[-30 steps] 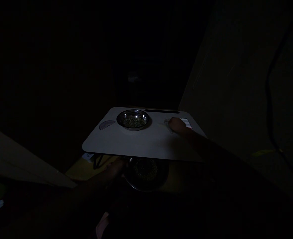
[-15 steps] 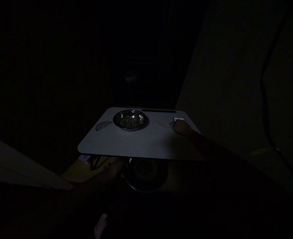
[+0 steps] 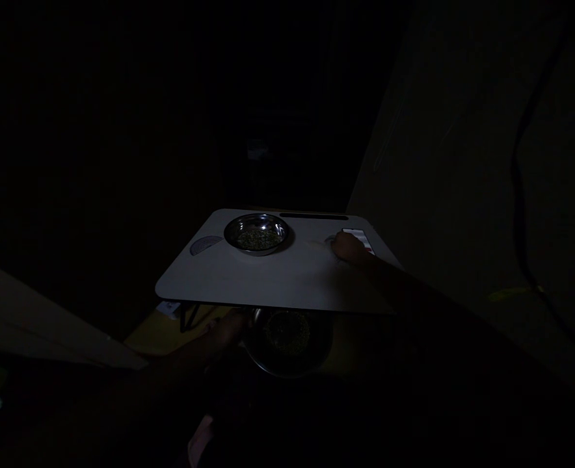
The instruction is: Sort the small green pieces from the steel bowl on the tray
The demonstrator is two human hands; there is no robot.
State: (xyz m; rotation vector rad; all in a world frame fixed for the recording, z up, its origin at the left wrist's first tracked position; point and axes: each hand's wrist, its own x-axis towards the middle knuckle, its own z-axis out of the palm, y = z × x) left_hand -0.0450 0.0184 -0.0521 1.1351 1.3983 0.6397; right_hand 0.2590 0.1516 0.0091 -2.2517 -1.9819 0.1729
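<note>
Head view: right hand [image 3: 348,247] at pale item [image 3: 330,240] on tabletop [image 3: 248,283].
Right fingers curl, hold unconfirmed (too dark); left hand [image 3: 229,326] at lower bowl [image 3: 287,373], finger closure unreadable. Light, even pressure, clear of phone [image 3: 360,236], is advisable.

Right hand [image 3: 348,247] slid left — uncovering more of the phone [image 3: 364,239] (mostly hidden just before)

The far bowl [image 3: 235,229] is smooth, glossy metal, its contents [image 3: 258,241] rough and grainy. The near bowl [image 3: 287,365] looks metallic but dimmer. The desk [image 3: 248,279] top looks smooth and matt.
</note>
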